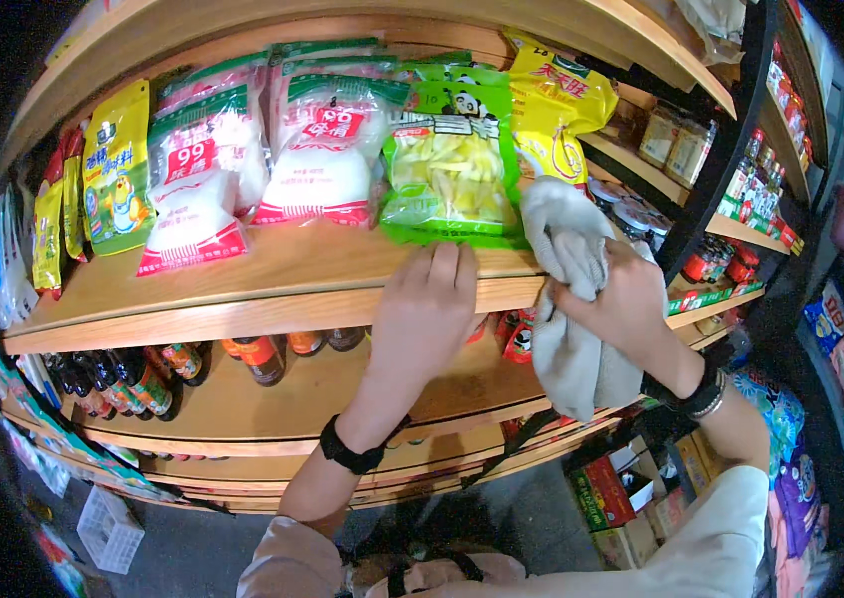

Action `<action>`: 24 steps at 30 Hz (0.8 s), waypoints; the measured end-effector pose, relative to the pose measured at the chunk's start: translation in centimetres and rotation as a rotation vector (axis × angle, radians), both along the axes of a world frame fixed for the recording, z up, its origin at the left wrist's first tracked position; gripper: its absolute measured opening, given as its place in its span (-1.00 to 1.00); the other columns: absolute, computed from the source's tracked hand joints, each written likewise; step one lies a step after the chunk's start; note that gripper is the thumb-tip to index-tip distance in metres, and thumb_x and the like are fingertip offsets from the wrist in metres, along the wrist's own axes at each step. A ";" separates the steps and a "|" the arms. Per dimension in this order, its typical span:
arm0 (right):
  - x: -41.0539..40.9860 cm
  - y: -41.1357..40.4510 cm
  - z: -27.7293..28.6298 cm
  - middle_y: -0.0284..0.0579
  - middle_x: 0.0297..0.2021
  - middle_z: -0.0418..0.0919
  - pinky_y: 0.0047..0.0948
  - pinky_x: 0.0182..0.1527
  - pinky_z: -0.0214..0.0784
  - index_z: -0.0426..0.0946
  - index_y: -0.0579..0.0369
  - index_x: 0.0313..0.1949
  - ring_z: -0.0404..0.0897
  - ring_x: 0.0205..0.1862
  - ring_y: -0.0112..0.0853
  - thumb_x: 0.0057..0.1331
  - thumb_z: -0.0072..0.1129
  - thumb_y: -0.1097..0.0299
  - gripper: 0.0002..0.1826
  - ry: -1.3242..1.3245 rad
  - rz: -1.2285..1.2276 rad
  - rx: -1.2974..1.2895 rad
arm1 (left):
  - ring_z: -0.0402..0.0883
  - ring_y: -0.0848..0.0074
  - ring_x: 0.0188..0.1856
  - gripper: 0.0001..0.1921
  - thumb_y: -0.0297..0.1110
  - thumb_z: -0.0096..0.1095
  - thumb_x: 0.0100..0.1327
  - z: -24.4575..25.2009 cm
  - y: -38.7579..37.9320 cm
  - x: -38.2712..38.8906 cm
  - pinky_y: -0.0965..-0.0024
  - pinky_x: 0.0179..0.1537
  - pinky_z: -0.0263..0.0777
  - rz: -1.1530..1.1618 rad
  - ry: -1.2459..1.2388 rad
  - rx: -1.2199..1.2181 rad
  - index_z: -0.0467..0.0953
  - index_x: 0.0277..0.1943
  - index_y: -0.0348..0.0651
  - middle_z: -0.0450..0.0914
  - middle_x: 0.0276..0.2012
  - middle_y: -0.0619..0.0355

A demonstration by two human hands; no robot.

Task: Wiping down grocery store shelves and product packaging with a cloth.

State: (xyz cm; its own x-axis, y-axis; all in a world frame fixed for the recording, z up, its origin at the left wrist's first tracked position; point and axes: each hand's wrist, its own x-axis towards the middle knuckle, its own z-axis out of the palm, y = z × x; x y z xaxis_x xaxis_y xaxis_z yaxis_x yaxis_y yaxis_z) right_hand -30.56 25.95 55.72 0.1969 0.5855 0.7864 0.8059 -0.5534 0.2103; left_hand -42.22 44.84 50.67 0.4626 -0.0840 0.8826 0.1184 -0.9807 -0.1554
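Note:
My right hand (616, 299) grips a crumpled light grey cloth (571, 374), which hangs over the front edge of a wooden shelf (280, 318). My left hand (426, 306) is at the bottom of a green plastic food packet with a panda picture (452, 164); its fingers are bent, and whether they pinch the packet cannot be told. To the packet's left stand clear bags of white seasoning (325, 164) with green tops and red labels. Behind my right hand is a yellow packet (556, 105). Farther left is a yellow seasoning pouch with a cartoon chick (119, 172).
Dark sauce bottles (130, 381) stand on the shelf below. Another rack with glass bottles (754, 172) and jars is at the right. On the floor are a white plastic basket (109, 531) and cardboard boxes (605, 493). A wooden shelf (661, 52) overhangs the packets.

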 end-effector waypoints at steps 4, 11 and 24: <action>3.9 -1.0 0.1 0.24 -0.63 0.51 -0.12 -0.41 0.46 0.50 0.29 -0.59 0.57 -0.53 0.03 -0.04 0.26 -0.09 -0.45 0.239 -0.122 0.047 | 0.51 0.29 -0.14 -0.36 -0.16 0.44 -0.21 -0.1 0.3 -0.6 0.29 -0.19 0.46 0.043 0.089 -0.039 0.45 0.01 -0.23 0.44 -0.18 0.09; 3.1 -2.2 -1.5 0.18 -0.56 0.53 -0.15 -0.42 0.43 0.54 0.23 -0.39 0.57 -0.49 0.00 0.07 0.21 0.03 -0.57 0.219 -0.196 0.075 | 0.51 0.27 -0.16 -0.37 -0.16 0.43 -0.19 0.2 0.1 -0.6 0.27 -0.20 0.45 0.014 0.064 -0.035 0.46 0.01 -0.21 0.45 -0.19 0.09; -6.5 3.6 -3.6 -0.02 -0.51 0.49 -0.29 -0.48 0.41 0.48 0.10 0.03 0.55 -0.47 -0.17 -0.18 0.37 -0.11 -0.20 0.114 -0.053 -0.045 | 0.48 0.32 -0.29 -0.59 -0.38 0.26 -0.17 0.3 0.2 -0.5 0.34 -0.27 0.43 0.013 0.037 0.021 0.49 -0.16 -0.33 0.39 -0.34 0.10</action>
